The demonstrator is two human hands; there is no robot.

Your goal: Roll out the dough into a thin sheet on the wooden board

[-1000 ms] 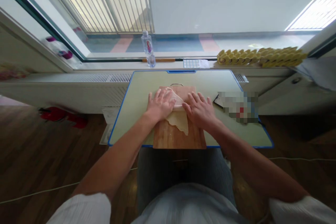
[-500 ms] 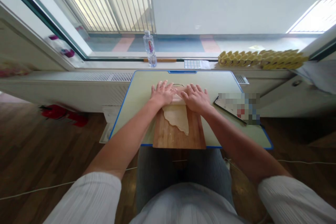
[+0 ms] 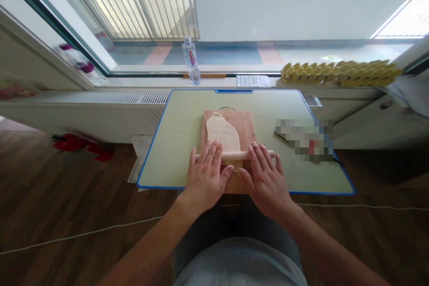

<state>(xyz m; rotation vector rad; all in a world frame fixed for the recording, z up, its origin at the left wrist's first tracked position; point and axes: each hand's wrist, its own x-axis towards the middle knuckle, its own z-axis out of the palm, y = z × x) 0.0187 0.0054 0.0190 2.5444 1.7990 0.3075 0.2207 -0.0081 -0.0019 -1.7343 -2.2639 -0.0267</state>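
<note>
A pale wooden rolling pin [image 3: 236,156] lies crosswise over a thin sheet of dough [image 3: 224,133] near its close end. Flat on the pin's left part, with fingers stretched forward, rests my left hand [image 3: 207,174]. My right hand [image 3: 267,176] lies the same way over the right part, its fingers outstretched and the thumb pointing inward. Both hands are open and press on the pin without wrapping round it. Beneath the dough is a wooden cutting board [image 3: 247,121] with a metal handle at its far edge. My palms and wrists hide parts of the board's near end.
The board lies on a pale folding table [image 3: 181,114] with a blue rim. At its right is a pixelated flat item [image 3: 303,140]. A plastic bottle [image 3: 191,62] and yellow egg-carton-like trays [image 3: 338,73] stand on the windowsill. A red fire extinguisher [image 3: 80,145] is on the floor at left.
Both hands have moved toward me, from the board's far end to its near part, and the rolling pin with them. The far part of the dough now shows.
</note>
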